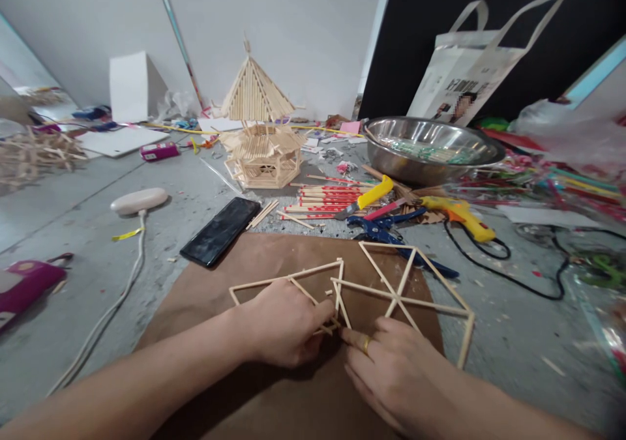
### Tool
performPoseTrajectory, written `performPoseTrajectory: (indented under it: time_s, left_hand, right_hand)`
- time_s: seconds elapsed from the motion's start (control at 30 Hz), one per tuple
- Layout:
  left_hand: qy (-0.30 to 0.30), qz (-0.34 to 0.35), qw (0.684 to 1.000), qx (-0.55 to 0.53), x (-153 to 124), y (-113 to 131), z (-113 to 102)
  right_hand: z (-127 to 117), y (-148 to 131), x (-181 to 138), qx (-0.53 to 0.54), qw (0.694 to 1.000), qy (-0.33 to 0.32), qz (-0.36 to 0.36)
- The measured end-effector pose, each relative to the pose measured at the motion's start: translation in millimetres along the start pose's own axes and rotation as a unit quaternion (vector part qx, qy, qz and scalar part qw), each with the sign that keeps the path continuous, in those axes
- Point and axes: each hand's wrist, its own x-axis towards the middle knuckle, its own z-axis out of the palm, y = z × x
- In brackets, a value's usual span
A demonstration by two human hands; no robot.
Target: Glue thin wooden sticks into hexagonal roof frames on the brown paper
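My left hand (288, 322) is closed with its fingers pinched on the lower right part of a frame of thin wooden sticks (308, 272). My right hand (391, 362) is curled at the lower corner of a second stick frame (372, 288), whose sticks cross in the middle like spokes. A ringed finger of that hand reaches toward my left fingertips. The fingertips of both hands nearly meet, and what lies between them is partly hidden. Both frames rest on a brown board (220, 336), their inner corners overlapping; whether they are joined I cannot tell.
Beyond the board lie a phone (220, 231), red-tipped sticks (327, 199), a yellow knife (375, 191), blue pliers (381, 230) and a yellow glue gun (462, 217) with a black cord. Behind stand a stick pavilion (261, 153) and a metal basin (430, 166). A white cable (132, 277) runs left.
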Motion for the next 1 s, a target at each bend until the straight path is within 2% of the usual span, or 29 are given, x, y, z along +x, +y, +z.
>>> performPoseTrajectory:
  time_s: [0.43,0.67,1.0]
  left_hand:
    - [-0.028,-0.02,0.999,-0.008,-1.7,3.1,-4.8]
    - [-0.021,-0.025,0.999,-0.012,-0.7,2.7,-4.1]
    - [-0.026,-0.032,0.999,-0.018,0.5,1.5,-2.9]
  right_hand:
    - [-1.6,-0.7,-0.5,0.004,1.0,-0.003,0.006]
    - [5.6,-0.9,-0.7,-0.082,0.996,0.03,0.013]
    - [-0.7,2.0,1.9,-0.035,0.999,-0.013,0.023]
